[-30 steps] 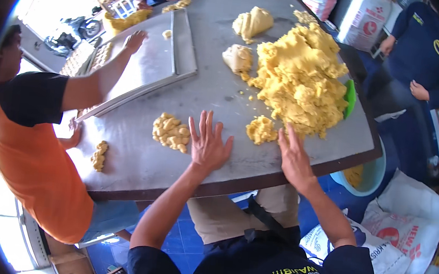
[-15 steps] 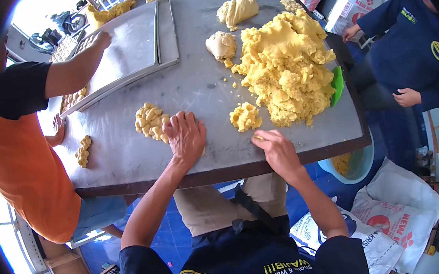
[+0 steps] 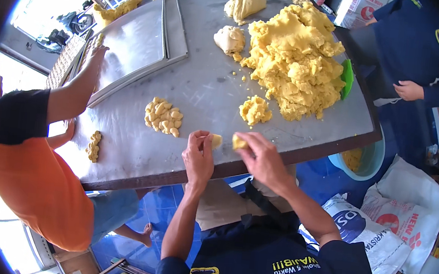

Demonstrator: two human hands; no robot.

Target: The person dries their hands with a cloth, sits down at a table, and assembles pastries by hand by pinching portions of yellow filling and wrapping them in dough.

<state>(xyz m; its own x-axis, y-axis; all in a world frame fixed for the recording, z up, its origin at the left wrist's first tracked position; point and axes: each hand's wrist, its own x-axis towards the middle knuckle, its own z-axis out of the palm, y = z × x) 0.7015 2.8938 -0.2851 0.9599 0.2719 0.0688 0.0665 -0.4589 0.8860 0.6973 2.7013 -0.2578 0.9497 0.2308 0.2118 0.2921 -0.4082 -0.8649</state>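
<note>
My left hand (image 3: 198, 155) is raised over the table's near edge, its fingers pinching a pale, flattened piece of dough (image 3: 216, 141). Facing it, my right hand (image 3: 262, 159) grips a small yellow lump of filling (image 3: 239, 141) between thumb and fingers. The two pieces are a short gap apart. Left of my left hand lies a cluster of small pale dough balls (image 3: 163, 117) on the metal tabletop (image 3: 203, 82). Beyond my right hand sits a small crumbly mound of yellow filling (image 3: 255, 110), with a large heap of the same filling (image 3: 298, 60) behind it.
Two bigger dough lumps (image 3: 230, 40) lie left of the heap, and a green scraper (image 3: 347, 79) is against its right side. A co-worker in orange (image 3: 40, 183) reaches over a metal tray (image 3: 134, 39) at left. A blue tub (image 3: 370, 162) and sacks (image 3: 392, 212) are at right.
My left hand has left the dough balls and come up with a piece of dough. My right hand has moved left toward it, holding filling. The view has shifted slightly.
</note>
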